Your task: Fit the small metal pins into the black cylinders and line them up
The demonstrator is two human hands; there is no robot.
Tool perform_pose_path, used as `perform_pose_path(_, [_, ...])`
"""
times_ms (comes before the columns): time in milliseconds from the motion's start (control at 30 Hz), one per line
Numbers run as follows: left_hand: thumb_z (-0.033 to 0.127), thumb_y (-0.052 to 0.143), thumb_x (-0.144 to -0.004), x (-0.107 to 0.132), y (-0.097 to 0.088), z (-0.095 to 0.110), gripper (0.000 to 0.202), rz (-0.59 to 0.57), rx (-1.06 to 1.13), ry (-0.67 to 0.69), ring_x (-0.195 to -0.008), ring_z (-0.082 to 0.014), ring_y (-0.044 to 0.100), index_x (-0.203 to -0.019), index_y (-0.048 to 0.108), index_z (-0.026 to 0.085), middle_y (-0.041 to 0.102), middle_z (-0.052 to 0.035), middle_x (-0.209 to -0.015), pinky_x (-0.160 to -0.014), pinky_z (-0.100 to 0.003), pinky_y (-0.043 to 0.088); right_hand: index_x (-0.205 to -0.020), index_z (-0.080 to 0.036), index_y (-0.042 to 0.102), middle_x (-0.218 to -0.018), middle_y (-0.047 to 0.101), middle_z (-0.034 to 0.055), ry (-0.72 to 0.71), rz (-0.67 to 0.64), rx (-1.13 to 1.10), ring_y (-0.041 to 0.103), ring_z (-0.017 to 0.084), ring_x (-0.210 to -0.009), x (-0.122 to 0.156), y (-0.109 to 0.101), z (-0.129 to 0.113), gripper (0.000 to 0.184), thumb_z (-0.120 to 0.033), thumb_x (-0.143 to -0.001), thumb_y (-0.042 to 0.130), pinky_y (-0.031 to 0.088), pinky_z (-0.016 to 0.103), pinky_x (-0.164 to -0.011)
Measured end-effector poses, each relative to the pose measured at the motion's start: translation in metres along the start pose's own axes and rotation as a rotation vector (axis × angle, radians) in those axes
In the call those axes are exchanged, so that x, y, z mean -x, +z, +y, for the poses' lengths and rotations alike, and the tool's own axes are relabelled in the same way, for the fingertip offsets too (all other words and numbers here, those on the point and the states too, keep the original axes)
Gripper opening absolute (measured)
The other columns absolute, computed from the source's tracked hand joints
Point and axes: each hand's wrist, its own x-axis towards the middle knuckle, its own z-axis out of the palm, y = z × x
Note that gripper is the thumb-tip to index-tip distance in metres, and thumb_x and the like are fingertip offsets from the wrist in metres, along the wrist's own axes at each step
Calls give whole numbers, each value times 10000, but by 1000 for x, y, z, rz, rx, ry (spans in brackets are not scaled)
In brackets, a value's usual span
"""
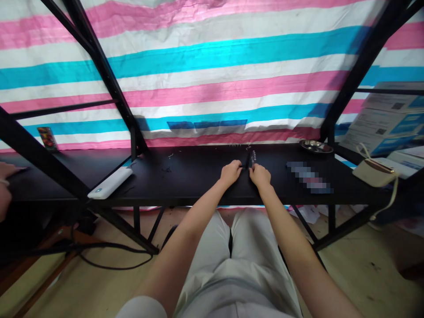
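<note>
Both my hands rest close together on the black table point(185, 176), near its middle. My left hand point(230, 172) is curled in a pinch on a small dark strip-like piece that lies between the hands. My right hand point(260, 175) is closed too, with its fingers on a short beaded or studded strip point(253, 157) that points away from me. The piece is too small to name. A few tiny bits point(236, 145) lie on the table just beyond the hands.
A white power bank point(110, 182) lies at the left. At the back right stands a metal dish point(316, 146), with a beige pouch point(374, 171) and stacked boxes point(387, 117) further right. Another person's hand point(6, 176) rests at the far left. Black frame bars cross both sides.
</note>
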Motion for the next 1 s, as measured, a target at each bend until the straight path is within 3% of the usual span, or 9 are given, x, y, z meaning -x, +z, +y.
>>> perform_pose_path(167, [268, 470, -858, 7, -15, -16, 172, 204, 143, -61, -720, -106, 548, -1001, 526, 191, 596, -19, -941, -680, -219, 412, -1018, -189, 550, -1000, 636, 101, -184, -7, -4, 620, 205, -841, 2, 1, -6, 290, -331, -917, 318, 420, 291, -701])
perform_pose_path(333, [269, 457, -867, 16, -38, -27, 166, 275, 155, -18, -747, -102, 536, -986, 530, 181, 586, -31, -948, -725, -216, 414, -1042, -202, 538, -1078, 615, 77, -341, -1, -19, 607, 192, -882, 6, 3, -14, 266, -305, -920, 325, 413, 272, -696])
perform_pose_path(533, [250, 419, -883, 26, -43, -27, 165, 251, 157, 65, -899, -127, 545, -977, 540, 188, 584, -47, -972, -816, -232, 420, -1075, -199, 538, -1089, 604, 81, -418, 27, -11, 600, 189, -892, 8, 3, -19, 296, -306, -929, 304, 411, 265, -698])
perform_pose_path(767, [250, 389, -896, 33, -37, -28, 209, 258, 158, 30, -970, -142, 538, -1026, 541, 190, 581, -61, -1016, -859, -251, 419, -1144, -225, 533, -1076, 584, 87, -459, 32, 24, 597, 188, -860, 11, 1, -20, 337, -307, -933, 283, 412, 260, -662])
perform_pose_path(1000, [274, 360, -911, 39, -37, -23, 228, 166, 72, 117, -924, -130, 546, -1002, 555, 201, 577, -47, -964, -813, -226, 427, -1234, -179, 464, -1164, 554, 90, -541, 88, -135, 570, 188, -972, 12, 5, -19, 363, -305, -917, 340, 437, 261, -756])
